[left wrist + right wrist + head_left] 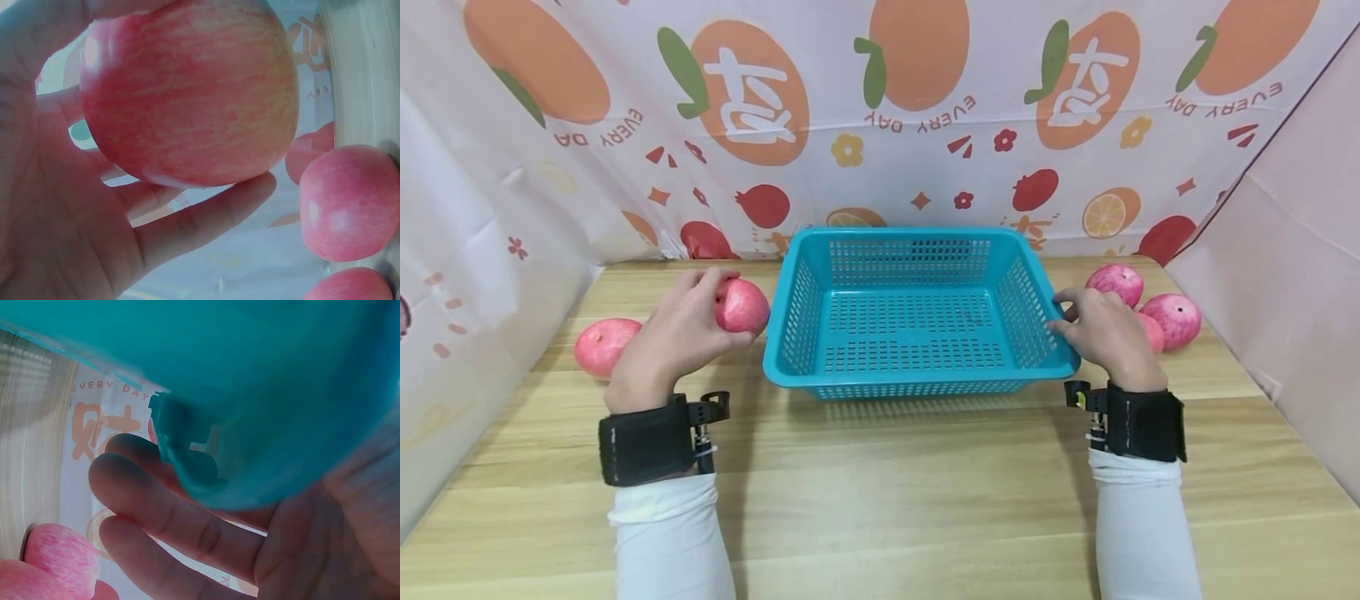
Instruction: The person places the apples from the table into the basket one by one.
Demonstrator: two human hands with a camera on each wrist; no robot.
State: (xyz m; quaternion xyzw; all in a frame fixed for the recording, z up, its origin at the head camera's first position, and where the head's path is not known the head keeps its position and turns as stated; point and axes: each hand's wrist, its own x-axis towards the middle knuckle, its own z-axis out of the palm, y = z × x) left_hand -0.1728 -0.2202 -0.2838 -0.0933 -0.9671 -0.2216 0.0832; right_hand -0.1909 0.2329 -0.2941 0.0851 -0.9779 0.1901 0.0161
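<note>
My left hand holds a red apple between thumb and fingers, just left of the basket. In the left wrist view the held apple fills the upper middle, fingers curving behind and below it. A turquoise plastic basket with perforated sides stands in the middle of the head view, with nothing inside. On its right rim my right hand grips with thumb and fingers. Seen from the right wrist, the fingers curl under the basket's rim.
A red apple lies to the left of my left hand; the left wrist view shows two apples on the table, one a pink-red apple. Several pinkish apples, including a striped apple, lie beyond my right hand. A fruit-print cloth hangs behind the wooden table.
</note>
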